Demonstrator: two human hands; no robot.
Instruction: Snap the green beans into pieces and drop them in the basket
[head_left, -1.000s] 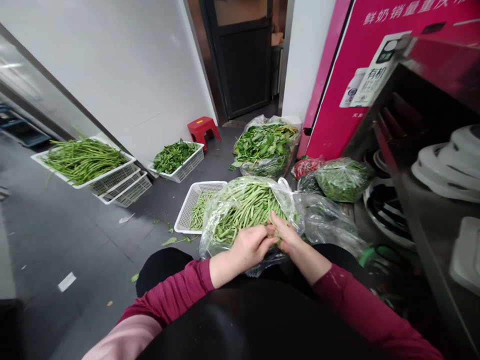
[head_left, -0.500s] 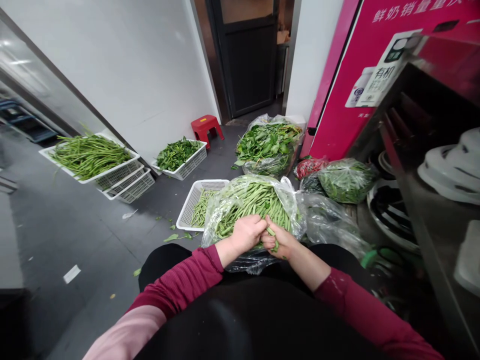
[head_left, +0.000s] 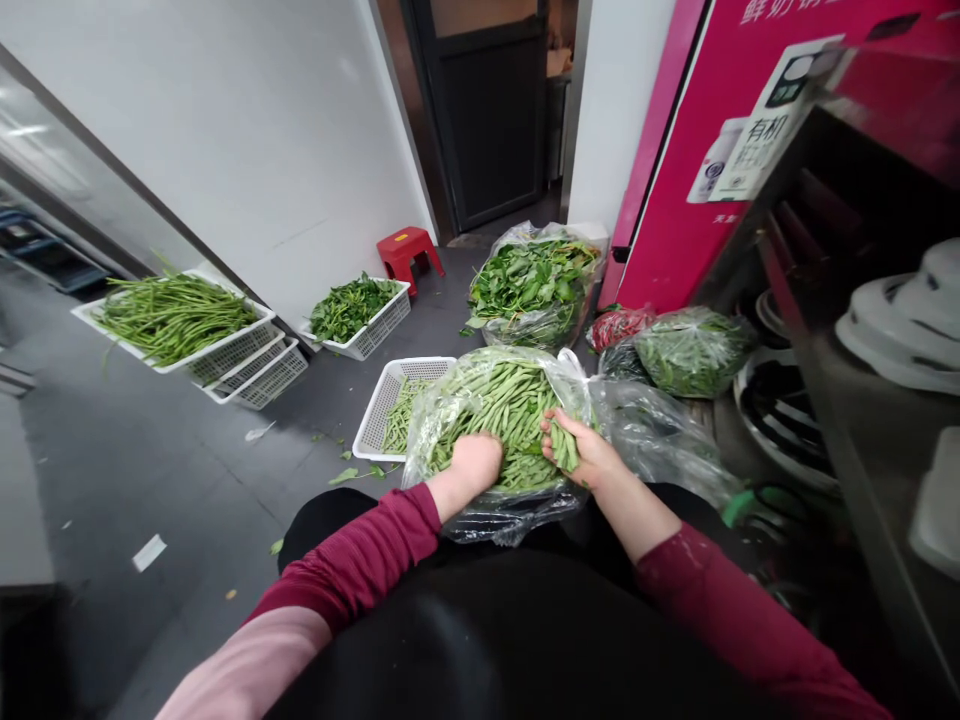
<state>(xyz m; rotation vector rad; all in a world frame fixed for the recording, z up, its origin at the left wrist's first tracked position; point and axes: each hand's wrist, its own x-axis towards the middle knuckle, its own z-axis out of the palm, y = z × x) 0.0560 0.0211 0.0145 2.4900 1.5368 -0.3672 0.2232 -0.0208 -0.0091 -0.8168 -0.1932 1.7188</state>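
Here, both hands dig into a clear bag point(head_left: 480, 505) of green beans point(head_left: 510, 400).

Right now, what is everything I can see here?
bean bag: one, clear, full of green beans, at the person's knees
basket: one, white, few beans, left of the bag
stalk basket: white, stacked, long green stalks, by the wall
leaf basket: one, white, dark leaves, by the stool
stool: one, red, near the door
leaf bag: one, clear, green leaves, behind the beans
small bag: one, clear, greens, right
left hand: in the beans
right hand: grip on a few beans
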